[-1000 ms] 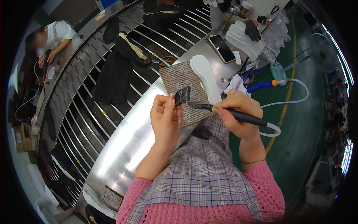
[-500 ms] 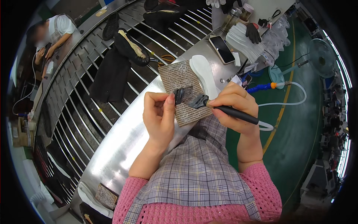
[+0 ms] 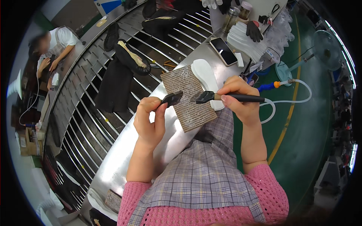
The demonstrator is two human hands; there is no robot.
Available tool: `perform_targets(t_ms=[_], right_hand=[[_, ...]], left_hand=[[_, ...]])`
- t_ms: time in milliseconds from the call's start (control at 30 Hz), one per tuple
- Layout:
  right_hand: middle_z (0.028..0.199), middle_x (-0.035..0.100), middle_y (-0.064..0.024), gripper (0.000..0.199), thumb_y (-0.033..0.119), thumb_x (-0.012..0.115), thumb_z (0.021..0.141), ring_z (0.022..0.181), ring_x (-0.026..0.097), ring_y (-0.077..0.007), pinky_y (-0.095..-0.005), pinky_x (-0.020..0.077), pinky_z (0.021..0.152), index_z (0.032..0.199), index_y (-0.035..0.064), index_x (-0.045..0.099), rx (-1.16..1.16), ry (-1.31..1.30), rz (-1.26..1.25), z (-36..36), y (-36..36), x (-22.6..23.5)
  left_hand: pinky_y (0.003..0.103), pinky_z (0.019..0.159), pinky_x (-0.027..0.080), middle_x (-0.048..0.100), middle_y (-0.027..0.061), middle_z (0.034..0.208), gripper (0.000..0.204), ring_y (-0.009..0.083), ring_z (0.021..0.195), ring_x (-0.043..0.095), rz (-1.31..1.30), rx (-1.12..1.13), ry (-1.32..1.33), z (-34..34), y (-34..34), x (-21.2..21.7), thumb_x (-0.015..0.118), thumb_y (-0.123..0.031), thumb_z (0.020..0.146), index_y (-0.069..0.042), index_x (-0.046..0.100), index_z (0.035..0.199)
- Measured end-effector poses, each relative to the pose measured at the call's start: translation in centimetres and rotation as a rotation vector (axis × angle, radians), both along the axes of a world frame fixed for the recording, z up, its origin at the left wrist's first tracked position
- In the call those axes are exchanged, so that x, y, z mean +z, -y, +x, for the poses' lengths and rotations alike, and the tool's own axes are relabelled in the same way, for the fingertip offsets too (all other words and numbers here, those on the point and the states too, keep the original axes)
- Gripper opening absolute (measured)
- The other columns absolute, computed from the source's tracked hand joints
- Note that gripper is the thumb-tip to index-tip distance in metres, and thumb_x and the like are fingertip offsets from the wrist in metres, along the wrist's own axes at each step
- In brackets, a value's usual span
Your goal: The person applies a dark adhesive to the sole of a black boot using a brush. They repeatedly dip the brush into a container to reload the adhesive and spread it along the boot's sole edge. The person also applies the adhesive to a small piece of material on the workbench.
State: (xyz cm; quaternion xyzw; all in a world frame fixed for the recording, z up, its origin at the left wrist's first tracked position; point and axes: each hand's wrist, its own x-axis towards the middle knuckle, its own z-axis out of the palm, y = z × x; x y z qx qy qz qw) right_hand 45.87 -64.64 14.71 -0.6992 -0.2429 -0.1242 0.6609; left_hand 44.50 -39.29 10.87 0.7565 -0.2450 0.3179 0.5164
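Note:
My left hand [image 3: 149,119] pinches a small black piece [image 3: 172,99] between thumb and fingertips, over the left edge of a ridged cardboard pad [image 3: 192,116]. What kind of part it is I cannot make out. Fingers closed, my right hand [image 3: 241,98] grips a brush [image 3: 245,98] by its long black handle. The brush's dark tip points left over the pad, a short gap from the black piece. White insole-shaped pieces [image 3: 204,74] lie along the pad's upper right edge, partly behind the brush and my right hand.
A metal ledge [image 3: 124,150] runs beside a roller conveyor [image 3: 102,130] carrying black boots [image 3: 113,84]. Beyond the pad lie a phone [image 3: 223,51], white stacked pieces [image 3: 243,40] and a dark glove [image 3: 254,31]. A hose [image 3: 298,101] hangs at right. Another person [image 3: 60,41] works across the conveyor.
My hands have moved apart. The black piece went left and has turned, its end now toward the brush. The brush has swung closer to level, away from the piece.

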Motion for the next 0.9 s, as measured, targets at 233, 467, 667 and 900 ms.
perform_targets(t_ms=[233,467,667,900], right_hand=[[0.071,0.062,-0.0026,0.011,0.007,0.066,0.088,0.059,0.053,-0.0056,-0.0195,0.0424,0.054,0.093,-0.0027,0.067,-0.040,-0.414,0.259,-0.2,-0.5,-3.2],[0.065,0.058,-0.0031,0.015,0.010,0.064,0.090,0.053,0.051,-0.0080,-0.0214,0.0396,0.050,0.090,-0.0043,0.067,-0.243,-0.557,0.276,-1.6,1.2,-7.6],[0.071,0.059,-0.0045,0.015,0.010,0.064,0.091,0.056,0.052,-0.0086,-0.0218,0.0409,0.052,0.091,-0.0047,0.066,-0.211,-0.589,0.329,-2.5,1.9,-9.4],[0.063,0.057,0.0016,0.010,0.010,0.065,0.090,0.054,0.048,-0.0032,-0.0191,0.0362,0.049,0.089,-0.0002,0.067,-0.212,-0.600,0.377,-2.1,2.4,-9.8]], left_hand=[[0.031,0.052,0.044,0.060,0.0153,0.081,0.029,0.0241,0.062,0.055,0.216,-0.052,0.266,1.5,-0.4,0.7,0.069,0.011,0.077,0.000,0.051,0.097],[0.027,0.061,0.049,0.063,0.0095,0.079,0.018,0.0170,0.066,0.062,0.306,0.011,-0.236,7.0,0.6,-1.6,0.072,-0.003,0.083,0.001,0.058,0.094],[0.027,0.063,0.049,0.067,0.0095,0.077,0.015,0.0134,0.067,0.062,0.352,-0.164,-0.557,15.1,3.2,-5.2,0.071,-0.007,0.084,0.002,0.063,0.093],[0.025,0.072,0.046,0.068,0.0045,0.085,0.021,0.0103,0.078,0.058,0.470,-0.329,-0.839,20.6,4.6,-7.7,0.072,-0.012,0.084,0.001,0.068,0.101]])
